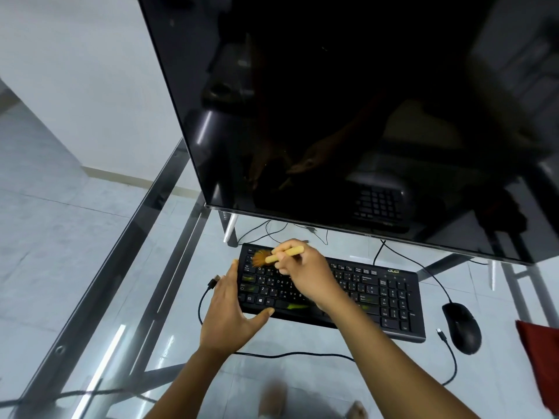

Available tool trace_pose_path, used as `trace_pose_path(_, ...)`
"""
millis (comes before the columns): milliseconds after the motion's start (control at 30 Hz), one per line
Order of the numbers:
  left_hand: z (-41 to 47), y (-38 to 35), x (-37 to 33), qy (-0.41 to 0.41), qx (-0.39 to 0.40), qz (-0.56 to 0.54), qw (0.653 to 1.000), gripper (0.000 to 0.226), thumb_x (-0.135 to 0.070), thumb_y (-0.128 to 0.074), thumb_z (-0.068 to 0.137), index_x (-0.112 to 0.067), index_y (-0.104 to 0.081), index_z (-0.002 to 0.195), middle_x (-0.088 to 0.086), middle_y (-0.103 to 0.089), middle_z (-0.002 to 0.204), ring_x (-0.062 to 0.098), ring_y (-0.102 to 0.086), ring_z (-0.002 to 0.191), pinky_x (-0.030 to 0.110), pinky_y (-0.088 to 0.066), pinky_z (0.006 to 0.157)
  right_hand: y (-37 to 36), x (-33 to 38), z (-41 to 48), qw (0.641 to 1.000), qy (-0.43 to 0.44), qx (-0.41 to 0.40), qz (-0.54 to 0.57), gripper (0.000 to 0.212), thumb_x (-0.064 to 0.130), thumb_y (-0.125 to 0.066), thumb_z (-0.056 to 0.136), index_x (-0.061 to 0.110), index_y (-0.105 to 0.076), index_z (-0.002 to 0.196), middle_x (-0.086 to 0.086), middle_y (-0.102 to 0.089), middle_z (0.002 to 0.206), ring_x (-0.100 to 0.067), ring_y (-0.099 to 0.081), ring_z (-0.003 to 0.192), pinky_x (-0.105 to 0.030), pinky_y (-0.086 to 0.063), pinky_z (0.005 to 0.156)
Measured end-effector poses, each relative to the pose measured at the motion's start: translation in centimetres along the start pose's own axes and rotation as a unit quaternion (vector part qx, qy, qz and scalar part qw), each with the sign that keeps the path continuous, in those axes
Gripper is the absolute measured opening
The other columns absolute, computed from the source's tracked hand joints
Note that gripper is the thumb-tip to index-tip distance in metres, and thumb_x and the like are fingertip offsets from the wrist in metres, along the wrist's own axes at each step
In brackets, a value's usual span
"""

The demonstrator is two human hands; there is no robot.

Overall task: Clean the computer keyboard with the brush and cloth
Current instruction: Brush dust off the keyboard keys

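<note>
Left hand (225, 319) and right hand (307, 275), both forearms bare (up to the frame's edge)

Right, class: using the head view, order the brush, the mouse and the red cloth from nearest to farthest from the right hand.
1. The brush: gripped in the right hand, over the left end of the keyboard.
2. The mouse: right of the keyboard.
3. The red cloth: at the far right edge.

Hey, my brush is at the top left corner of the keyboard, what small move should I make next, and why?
Probably a short sweep rightward along the top row. Your right hand holds the small wooden-handled brush with its bristles at the top-left corner of the black computer keyboard, the whole row lies to its right, and your left hand steadies the keyboard's left end.
</note>
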State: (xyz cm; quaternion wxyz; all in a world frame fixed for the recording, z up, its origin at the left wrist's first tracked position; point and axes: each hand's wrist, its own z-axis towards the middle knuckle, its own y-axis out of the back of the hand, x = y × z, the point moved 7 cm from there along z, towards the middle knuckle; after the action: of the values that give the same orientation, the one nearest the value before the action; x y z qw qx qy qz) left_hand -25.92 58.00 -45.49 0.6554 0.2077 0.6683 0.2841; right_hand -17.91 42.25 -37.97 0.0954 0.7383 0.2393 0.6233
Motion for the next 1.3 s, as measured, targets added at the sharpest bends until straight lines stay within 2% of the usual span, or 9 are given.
trace_pose_path(133, 0.0, 0.1, -0.1, 0.000, 0.002, -0.009, 1.000, 0.112, -0.060, -0.073, 0.069, -0.028, -0.005, 0.152, -0.004, -0.033, 0.152, 0.011, -0.027, 0.142, 0.044, -0.027, 0.117, 1.1, 0.8, 0.5, 0.993, 0.050, -0.107, 0.010, 0.013, 0.015, -0.057, 0.095, 0.021, -0.068, 0.092, 0.007, -0.064, 0.099, 0.007, -0.061, 0.084, -0.010, -0.048, 0.078)
trace_pose_path(267, 0.0, 0.1, 0.1, 0.004, 0.007, -0.002, 1.000, 0.112, -0.062, -0.072, 0.070, -0.029, -0.003, 0.152, -0.001, -0.035, 0.151, 0.014, -0.030, 0.141, 0.047, -0.033, 0.113, -1.4, 0.1, 0.5, 0.999, -0.008, 0.009, 0.046, 0.013, 0.018, -0.055, 0.096, 0.019, -0.068, 0.096, 0.004, -0.070, 0.093, -0.007, -0.067, 0.084, -0.009, -0.050, 0.071)
trace_pose_path(367, 0.0, 0.0, 0.0, 0.001, 0.007, -0.008, 1.000, 0.112, -0.061, -0.073, 0.070, -0.024, -0.007, 0.153, -0.002, -0.036, 0.150, 0.015, -0.031, 0.140, 0.048, -0.035, 0.112, 1.0, 0.6, -0.2, 0.990, 0.057, -0.131, 0.002, 0.012, 0.015, -0.057, 0.095, 0.021, -0.068, 0.093, 0.010, -0.063, 0.095, 0.001, -0.062, 0.080, -0.005, -0.043, 0.068)
trace_pose_path(500, 0.1, 0.0, 0.1, -0.001, 0.004, -0.006, 1.000, 0.113, -0.062, -0.072, 0.069, -0.026, -0.006, 0.153, -0.003, -0.034, 0.151, 0.012, -0.028, 0.141, 0.047, -0.032, 0.114, -0.4, -1.4, -0.7, 0.999, -0.015, 0.000, 0.038, 0.012, 0.021, -0.054, 0.097, 0.024, -0.066, 0.093, 0.006, -0.070, 0.089, -0.005, -0.067, 0.076, -0.024, -0.054, 0.071)
trace_pose_path(633, 0.1, -0.2, 0.1, 0.007, 0.015, -0.009, 1.000, 0.120, -0.067, -0.074, 0.064, -0.026, -0.005, 0.153, -0.005, -0.036, 0.148, 0.011, -0.030, 0.138, 0.040, -0.033, 0.114, 3.0, -0.4, -2.9, 0.981, 0.097, -0.146, -0.079, 0.011, 0.017, -0.059, 0.094, 0.020, -0.069, 0.094, 0.006, -0.058, 0.097, -0.002, -0.058, 0.082, -0.005, -0.039, 0.070)
trace_pose_path(767, 0.0, -0.5, 0.5, 0.003, 0.030, 0.015, 0.999, 0.129, -0.075, -0.074, 0.057, -0.025, -0.002, 0.153, -0.001, -0.032, 0.153, 0.018, -0.029, 0.141, 0.045, -0.036, 0.112, 0.3, -1.0, -5.3, 0.987, 0.116, 0.020, -0.109, 0.015, 0.031, -0.054, 0.093, 0.028, -0.064, 0.083, 0.013, -0.058, 0.090, -0.003, -0.056, 0.081, -0.024, -0.048, 0.073)
trace_pose_path(900, 0.1, -0.7, 0.1, -0.002, 0.033, 0.030, 0.999, 0.129, -0.073, -0.073, 0.058, -0.025, 0.001, 0.153, 0.001, -0.029, 0.155, 0.018, -0.026, 0.143, 0.048, -0.035, 0.111, 1.9, -1.6, -6.4, 0.980, 0.137, -0.104, -0.097, 0.014, 0.031, -0.053, 0.094, 0.025, -0.064, 0.089, 0.015, -0.053, 0.094, -0.002, -0.057, 0.084, -0.015, -0.045, 0.072)
trace_pose_path(1067, 0.0, -0.5, 0.2, -0.004, 0.028, 0.017, 0.999, 0.121, -0.080, -0.062, 0.063, -0.031, 0.003, 0.152, 0.002, -0.030, 0.155, 0.015, -0.024, 0.144, 0.044, -0.029, 0.116, -2.8, -0.5, -6.2, 0.990, 0.117, 0.069, -0.035, 0.010, 0.023, -0.061, 0.091, 0.024, -0.070, 0.090, 0.013, -0.062, 0.093, -0.004, -0.061, 0.087, -0.021, -0.050, 0.079)
trace_pose_path(1300, 0.0, -0.5, 0.4, 0.014, 0.024, 0.009, 1.000, 0.128, -0.084, -0.062, 0.058, -0.023, -0.004, 0.154, 0.000, -0.030, 0.155, 0.014, -0.024, 0.144, 0.041, -0.031, 0.115, -2.7, -0.6, -5.3, 0.993, 0.086, 0.052, -0.056, 0.010, 0.023, -0.058, 0.093, 0.022, -0.064, 0.086, 0.011, -0.066, 0.085, -0.003, -0.063, 0.076, -0.021, -0.052, 0.071)
